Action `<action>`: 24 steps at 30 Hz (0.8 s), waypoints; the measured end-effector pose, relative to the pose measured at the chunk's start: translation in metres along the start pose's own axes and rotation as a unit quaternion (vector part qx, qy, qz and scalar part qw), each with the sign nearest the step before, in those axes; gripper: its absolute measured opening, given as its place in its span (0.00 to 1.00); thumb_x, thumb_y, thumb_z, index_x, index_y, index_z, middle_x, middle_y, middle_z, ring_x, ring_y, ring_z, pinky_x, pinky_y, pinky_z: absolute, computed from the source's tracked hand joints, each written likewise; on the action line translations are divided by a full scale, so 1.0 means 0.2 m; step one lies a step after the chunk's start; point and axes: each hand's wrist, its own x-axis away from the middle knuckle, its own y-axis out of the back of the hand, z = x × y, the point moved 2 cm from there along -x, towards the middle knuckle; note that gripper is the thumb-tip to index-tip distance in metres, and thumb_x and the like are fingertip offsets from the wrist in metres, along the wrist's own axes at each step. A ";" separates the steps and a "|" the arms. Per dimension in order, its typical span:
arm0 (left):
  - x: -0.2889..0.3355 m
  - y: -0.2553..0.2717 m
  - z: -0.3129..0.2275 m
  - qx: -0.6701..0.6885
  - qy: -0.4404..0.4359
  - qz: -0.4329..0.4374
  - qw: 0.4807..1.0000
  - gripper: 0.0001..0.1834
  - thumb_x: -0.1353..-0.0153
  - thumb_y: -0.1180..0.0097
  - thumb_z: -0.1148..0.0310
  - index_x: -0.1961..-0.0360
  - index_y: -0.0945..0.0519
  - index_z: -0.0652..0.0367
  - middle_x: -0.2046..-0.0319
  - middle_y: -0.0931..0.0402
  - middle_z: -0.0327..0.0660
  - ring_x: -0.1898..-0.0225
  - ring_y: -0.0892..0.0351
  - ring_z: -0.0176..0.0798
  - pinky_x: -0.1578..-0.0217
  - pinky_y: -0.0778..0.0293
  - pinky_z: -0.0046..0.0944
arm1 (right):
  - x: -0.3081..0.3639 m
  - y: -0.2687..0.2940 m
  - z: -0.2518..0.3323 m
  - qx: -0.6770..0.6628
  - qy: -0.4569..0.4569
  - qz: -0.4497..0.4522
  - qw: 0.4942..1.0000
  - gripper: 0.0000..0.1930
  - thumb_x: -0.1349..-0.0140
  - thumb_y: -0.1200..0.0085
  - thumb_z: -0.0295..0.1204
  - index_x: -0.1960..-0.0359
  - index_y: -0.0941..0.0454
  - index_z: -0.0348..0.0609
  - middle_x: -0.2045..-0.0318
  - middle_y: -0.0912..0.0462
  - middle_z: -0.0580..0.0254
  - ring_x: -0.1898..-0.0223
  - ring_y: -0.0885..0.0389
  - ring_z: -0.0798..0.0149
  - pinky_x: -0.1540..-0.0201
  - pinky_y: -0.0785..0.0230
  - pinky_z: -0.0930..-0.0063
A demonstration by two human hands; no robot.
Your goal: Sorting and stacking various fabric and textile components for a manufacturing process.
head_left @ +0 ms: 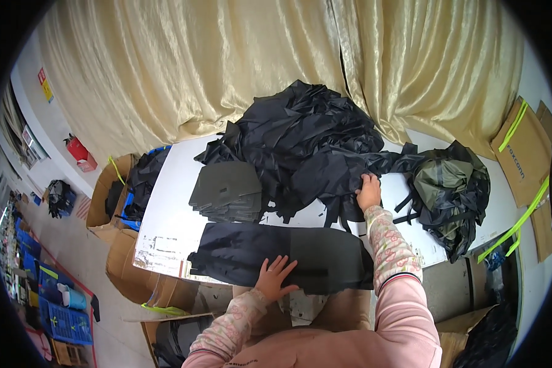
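Observation:
My left hand (275, 277) lies flat, fingers spread, on a long black fabric piece (239, 251) spread along the near edge of the white table (165, 208). My right hand (369, 190) reaches farther out and pinches the edge of a black fabric piece at the foot of a big heap of black fabric (306, 138). A neat stack of dark grey cut panels (227, 190) sits left of the heap.
A bundle of dark olive and black fabric with straps (451, 187) lies at the table's right end. Open cardboard boxes (113, 202) holding black material stand to the left, folded cartons (524, 156) to the right. A gold curtain (227, 55) hangs behind.

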 end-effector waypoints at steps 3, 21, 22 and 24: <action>0.01 -0.01 -0.01 0.006 0.002 0.000 1.000 0.41 0.44 0.47 0.41 0.32 0.41 0.44 0.34 0.43 0.50 0.31 0.48 0.51 0.35 0.59 0.61 | 0.03 0.04 0.06 0.063 0.012 0.020 0.998 0.30 0.53 0.35 0.31 0.44 0.30 0.48 0.43 0.29 0.58 0.43 0.31 0.51 0.41 0.40 0.57; -0.46 0.38 -0.07 0.537 0.017 -0.113 0.836 0.16 0.37 0.47 0.74 0.48 0.27 0.63 0.55 0.23 0.40 0.52 0.25 0.31 0.48 0.31 0.31 | -0.07 0.75 0.61 -0.384 0.186 0.111 0.898 0.10 0.41 0.51 0.19 0.58 0.24 0.38 0.76 0.20 0.61 0.77 0.22 0.69 0.71 0.29 0.76; -0.46 0.37 -0.10 0.541 0.011 -0.112 0.834 0.16 0.37 0.47 0.74 0.48 0.27 0.63 0.55 0.23 0.40 0.52 0.25 0.31 0.48 0.31 0.31 | -0.09 0.68 0.53 -0.345 0.207 0.105 0.910 0.08 0.43 0.50 0.19 0.61 0.23 0.39 0.76 0.19 0.60 0.77 0.22 0.67 0.70 0.28 0.74; -0.42 0.35 -0.12 0.555 0.036 -0.100 0.825 0.12 0.36 0.47 0.74 0.52 0.25 0.64 0.59 0.21 0.38 0.56 0.24 0.28 0.51 0.30 0.28 | -0.07 0.56 0.44 -0.250 0.244 0.131 0.928 0.03 0.49 0.47 0.21 0.73 0.21 0.41 0.77 0.19 0.57 0.76 0.21 0.62 0.67 0.28 0.70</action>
